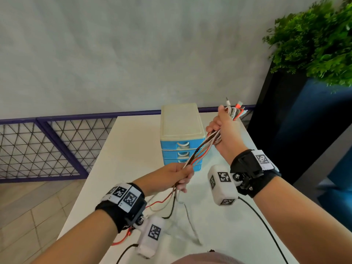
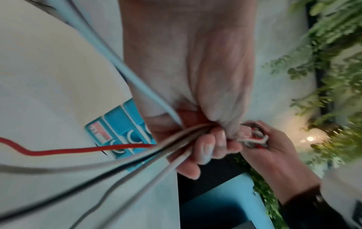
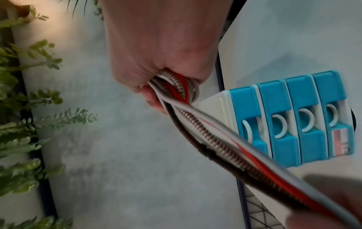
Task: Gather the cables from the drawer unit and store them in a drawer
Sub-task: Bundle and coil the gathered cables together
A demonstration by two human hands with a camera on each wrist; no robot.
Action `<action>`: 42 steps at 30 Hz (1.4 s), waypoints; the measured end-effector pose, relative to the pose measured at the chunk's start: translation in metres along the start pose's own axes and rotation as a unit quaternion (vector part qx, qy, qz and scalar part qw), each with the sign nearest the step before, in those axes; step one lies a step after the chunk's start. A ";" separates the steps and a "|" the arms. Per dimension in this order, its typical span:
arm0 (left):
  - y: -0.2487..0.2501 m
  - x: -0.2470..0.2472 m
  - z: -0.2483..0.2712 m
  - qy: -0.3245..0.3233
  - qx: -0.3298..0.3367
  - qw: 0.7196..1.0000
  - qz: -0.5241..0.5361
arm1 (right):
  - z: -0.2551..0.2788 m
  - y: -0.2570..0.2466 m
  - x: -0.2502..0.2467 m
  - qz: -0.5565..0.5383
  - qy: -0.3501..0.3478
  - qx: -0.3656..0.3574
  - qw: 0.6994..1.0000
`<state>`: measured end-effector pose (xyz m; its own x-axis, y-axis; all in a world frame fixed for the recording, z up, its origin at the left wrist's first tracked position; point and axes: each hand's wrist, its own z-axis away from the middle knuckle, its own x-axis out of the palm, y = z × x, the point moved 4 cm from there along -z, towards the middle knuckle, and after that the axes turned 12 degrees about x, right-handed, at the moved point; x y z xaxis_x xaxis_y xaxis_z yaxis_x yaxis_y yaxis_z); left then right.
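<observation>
Cables [image 1: 200,149] stretched between raised hands, right [image 1: 224,134] and left [image 1: 177,174] fists clenched round them

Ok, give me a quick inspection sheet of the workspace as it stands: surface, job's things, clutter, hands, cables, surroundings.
Surface: white table, loose cable ends trailing on it.
Job's things: blue drawer unit, all four drawers closed; cable bundle held in the air in front of it.
Clutter: nothing seen.
Hands: right hand grips the bundle's plug end; left hand grips it lower down.
Cables: red, white, dark and braided, tails hanging below the left hand.
Surroundings: grey wall, mesh railing, green plant.
</observation>
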<state>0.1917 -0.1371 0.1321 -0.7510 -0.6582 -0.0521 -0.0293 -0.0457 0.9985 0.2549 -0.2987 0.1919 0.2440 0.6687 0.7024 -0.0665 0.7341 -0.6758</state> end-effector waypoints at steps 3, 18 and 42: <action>-0.008 -0.004 0.006 0.014 -0.064 0.992 0.109 | -0.003 -0.004 -0.008 -0.004 0.009 0.004 1.000; 0.056 -0.044 -0.009 0.060 0.042 0.760 -0.646 | 0.010 0.032 -0.013 0.399 -0.107 0.185 0.892; 0.066 -0.049 -0.003 0.116 -0.012 0.897 -0.426 | 0.048 0.054 0.001 0.381 -0.265 0.345 0.816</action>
<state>0.2283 -0.1103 0.2001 -0.3051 -0.5142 -0.8015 -0.5114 -0.6215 0.5934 0.2048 -0.2525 0.1666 -0.5619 0.7855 0.2593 -0.5771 -0.1476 -0.8032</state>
